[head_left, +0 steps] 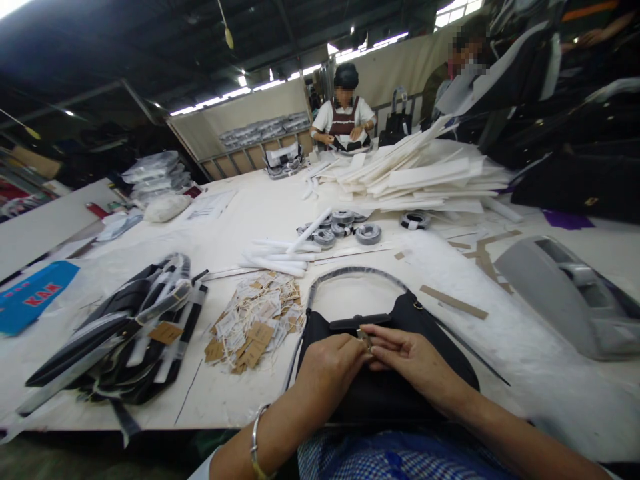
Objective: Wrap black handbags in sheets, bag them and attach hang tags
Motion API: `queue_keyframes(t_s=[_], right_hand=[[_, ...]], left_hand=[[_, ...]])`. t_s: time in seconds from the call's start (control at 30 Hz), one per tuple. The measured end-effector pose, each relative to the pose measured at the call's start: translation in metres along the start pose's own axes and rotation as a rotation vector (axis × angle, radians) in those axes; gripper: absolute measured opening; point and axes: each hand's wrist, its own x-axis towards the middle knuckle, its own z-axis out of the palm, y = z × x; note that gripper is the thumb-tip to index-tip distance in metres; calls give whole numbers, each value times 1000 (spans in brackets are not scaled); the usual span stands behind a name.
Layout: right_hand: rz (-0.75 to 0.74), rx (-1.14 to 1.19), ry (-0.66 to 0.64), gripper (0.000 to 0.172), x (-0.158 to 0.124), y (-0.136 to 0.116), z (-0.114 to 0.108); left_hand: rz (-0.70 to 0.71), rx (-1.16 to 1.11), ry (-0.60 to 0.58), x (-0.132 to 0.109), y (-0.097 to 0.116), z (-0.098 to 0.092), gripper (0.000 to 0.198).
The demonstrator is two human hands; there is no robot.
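A black handbag [415,333] lies at the table's front edge, its wrapped handle [350,272] arching away from me. Over the bag's middle, my left hand [333,367] and my right hand [413,360] meet, fingertips pinched on a small metal clasp [365,339] below the dark flap tab [360,322]. The fingers partly cover the clasp. To the left of the bag is a heap of paper tags with strings [255,327].
Black bags with wrapped straps [135,327] lie at the left, near a blue bag [37,293]. White foam rods [280,257], strap coils [343,227] and white sheets [425,173] are farther back. A grey machine [570,293] stands right. A person [345,113] works opposite.
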Motion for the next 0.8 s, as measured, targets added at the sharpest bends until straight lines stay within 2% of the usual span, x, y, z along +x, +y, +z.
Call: queue_keyframes(t_s=[0.13, 0.4, 0.63, 0.8], right_hand=[[2, 54, -37, 76, 0, 1, -1], [20, 69, -19, 63, -2, -3, 1], [11, 48, -12, 59, 2, -2, 0], [-14, -21, 15, 47, 5, 3, 0]], left_hand=[[-60, -49, -12, 0, -2, 2, 11], [-250, -378, 75, 6, -4, -7, 9], [-157, -346, 88, 5, 5, -10, 15], [-96, -150, 107, 1, 14, -13, 17]])
